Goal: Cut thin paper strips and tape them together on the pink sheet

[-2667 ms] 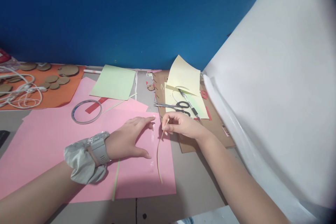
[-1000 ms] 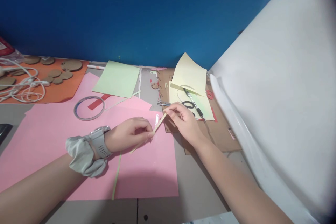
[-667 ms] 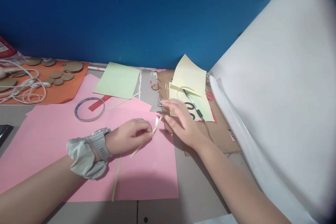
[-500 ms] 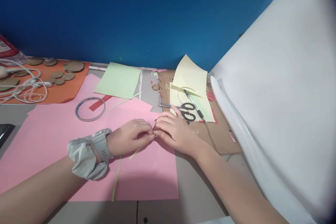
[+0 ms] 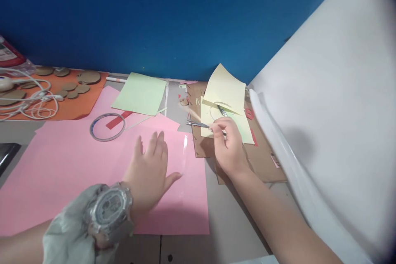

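My left hand (image 5: 148, 169) lies over the pink paper (image 5: 77, 173) with its fingers spread and nothing in them. On that wrist are a watch (image 5: 110, 207) and a pale green scrunchie (image 5: 69, 225). My right hand (image 5: 229, 144) is closed at the handles of the scissors (image 5: 198, 124). The blades point left over the cardboard (image 5: 206, 148), and the fingers hide most of the handles. Just right of my left hand, a shiny strip of clear tape (image 5: 185, 144) shows on the pink paper.
A tape roll (image 5: 107, 127) rests near a red strip (image 5: 115, 121). Green paper (image 5: 139, 93) and yellow paper (image 5: 224, 86) stand behind. Far left, orange paper (image 5: 88, 101) bears cardboard discs and white earphones (image 5: 38, 95). A white sheet (image 5: 324, 111) rises at right.
My hands have moved apart. The left has drawn back left and opened flat over the pink paper; the right has gone right and closed at the scissors. The shiny tape strip is now uncovered.
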Motion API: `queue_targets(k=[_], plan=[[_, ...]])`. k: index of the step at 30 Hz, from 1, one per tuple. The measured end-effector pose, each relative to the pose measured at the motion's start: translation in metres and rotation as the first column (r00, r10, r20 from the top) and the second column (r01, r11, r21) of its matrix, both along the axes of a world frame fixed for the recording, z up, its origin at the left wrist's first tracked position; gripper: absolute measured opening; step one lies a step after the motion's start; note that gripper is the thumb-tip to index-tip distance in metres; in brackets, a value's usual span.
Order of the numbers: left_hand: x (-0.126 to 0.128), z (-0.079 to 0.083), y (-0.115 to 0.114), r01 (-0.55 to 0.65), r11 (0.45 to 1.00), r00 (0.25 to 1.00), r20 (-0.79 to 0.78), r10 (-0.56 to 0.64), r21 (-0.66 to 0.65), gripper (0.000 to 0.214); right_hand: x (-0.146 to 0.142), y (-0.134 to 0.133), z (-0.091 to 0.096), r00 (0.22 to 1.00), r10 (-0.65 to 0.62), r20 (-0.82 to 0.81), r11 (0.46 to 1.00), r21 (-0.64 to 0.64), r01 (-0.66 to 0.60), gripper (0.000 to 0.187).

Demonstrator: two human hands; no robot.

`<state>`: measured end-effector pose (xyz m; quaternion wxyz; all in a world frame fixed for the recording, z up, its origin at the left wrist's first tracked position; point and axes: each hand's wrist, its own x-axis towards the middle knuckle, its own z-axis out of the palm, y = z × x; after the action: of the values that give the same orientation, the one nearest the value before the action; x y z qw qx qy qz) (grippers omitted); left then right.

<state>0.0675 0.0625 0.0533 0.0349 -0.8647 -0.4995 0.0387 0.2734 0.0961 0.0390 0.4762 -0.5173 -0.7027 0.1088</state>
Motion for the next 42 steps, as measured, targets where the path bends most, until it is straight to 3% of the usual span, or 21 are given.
queue_targets(k=[3,7,12,20,25,26,28,31,34,38,42], plan=[[0.000,-0.013,-0.006,-0.035,0.998,0.996,-0.090,0.030,-0.053,0.077,0.001,0.000,-0.001,0.996,-0.076,-0.051,0.997,0.021,0.078,0.016],[-0.011,-0.022,0.004,0.086,0.995,0.996,0.015,-0.085,-0.054,0.077,0.000,0.001,-0.001,0.998,-0.055,-0.031,0.997,-0.061,0.053,0.016],[-0.031,-0.019,0.032,0.307,0.937,0.948,0.136,-0.286,-0.169,0.078,0.000,0.003,-0.004,0.999,-0.039,0.002,0.997,-0.060,0.039,0.015],[-0.045,-0.016,0.057,0.353,0.892,0.931,0.206,-0.302,-0.282,0.081,0.001,0.005,-0.006,1.000,-0.018,-0.009,0.994,-0.109,0.017,0.015],[-0.052,-0.002,0.068,0.444,0.797,0.896,0.223,-0.385,-0.409,0.093,0.000,0.007,-0.008,0.999,-0.005,0.033,0.985,-0.171,0.011,0.019],[-0.051,0.001,0.065,0.447,0.798,0.894,0.230,-0.384,-0.405,0.096,0.000,0.007,-0.008,0.999,-0.014,0.036,0.985,-0.169,0.020,0.020],[-0.045,0.004,0.052,0.388,0.858,0.918,0.229,-0.325,-0.337,0.094,0.001,0.008,-0.009,0.999,-0.030,0.038,0.985,-0.166,0.036,0.021],[-0.036,-0.003,0.022,0.160,0.977,0.979,0.148,-0.139,-0.140,0.078,0.002,0.008,-0.009,0.997,-0.051,0.052,0.986,-0.158,0.058,0.021],[-0.035,-0.017,0.007,0.083,0.995,0.991,0.110,-0.077,-0.052,0.076,0.002,0.008,-0.008,0.996,-0.044,0.082,0.987,-0.149,0.056,0.022],[-0.046,-0.027,0.022,0.239,0.968,0.961,0.164,-0.224,-0.078,0.074,0.001,0.007,-0.007,0.994,-0.022,0.112,0.989,-0.142,0.038,0.023],[-0.049,-0.020,0.049,0.430,0.890,0.893,0.218,-0.395,-0.150,0.078,0.000,0.005,-0.006,0.987,0.043,0.153,0.990,-0.137,-0.022,0.020]])
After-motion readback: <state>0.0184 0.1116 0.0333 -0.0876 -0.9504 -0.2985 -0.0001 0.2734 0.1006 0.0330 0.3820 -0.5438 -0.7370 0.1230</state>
